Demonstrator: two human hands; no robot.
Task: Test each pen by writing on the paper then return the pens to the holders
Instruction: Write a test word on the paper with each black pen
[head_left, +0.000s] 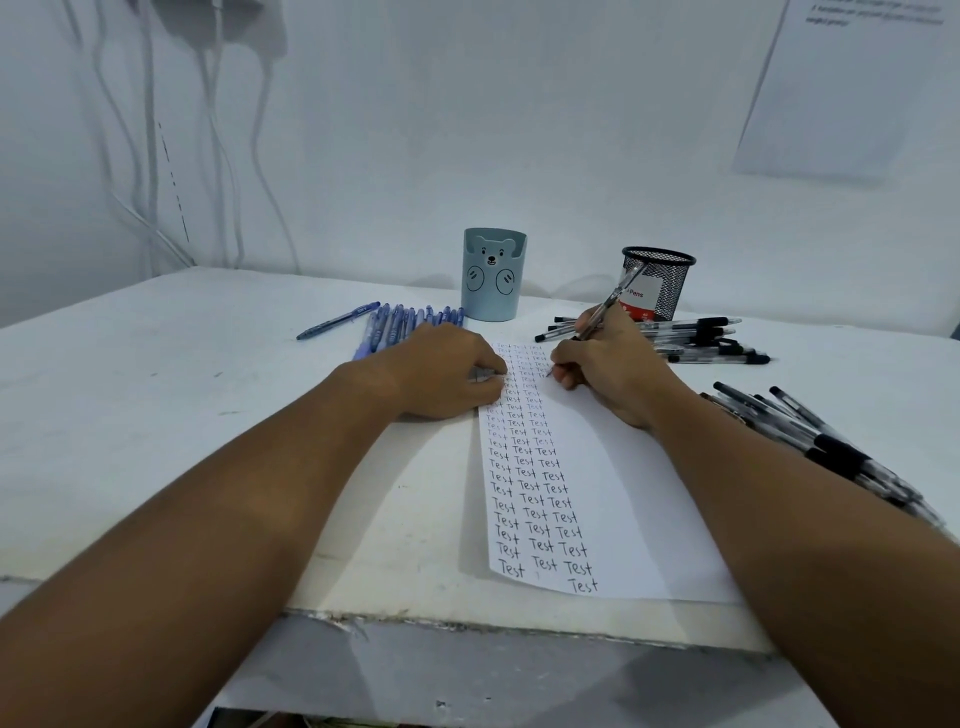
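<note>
Head view, one frame, our own two hands at a white table (156, 374).

Item 1, step in hand: we judge this to be the test-writing of one pen. To do it well we keep the nib light and short on the sheet, write a single word in the next free slot of the third column, and hold the sheet flat so the line does not skid.

Item 2, right hand (613, 369): fingers curled tight round a clear-barrelled pen (605, 309), its tip down on the paper (597, 467) at the upper end of the written columns. The barrel slants up and away toward the mesh holder (662, 283).

Item 3, left hand (441, 371): resting on the left edge of the paper, fingers loosely curled, fingertips pressing the sheet. A small greyish shape shows at the fingertips; we cannot tell what it is, nor whether it is held.

Item 4, paper: long white sheet, three columns of "Test", near end reaching the table's front edge.

Item 5, stock: blue pens (400, 322) lying left of the bear holder (493, 275); black-capped pens (691, 338) just before the mesh holder; a further heap of black pens (810, 436) by our right forearm. All of these lie outside the holders, so returning them is not yet done.
</note>
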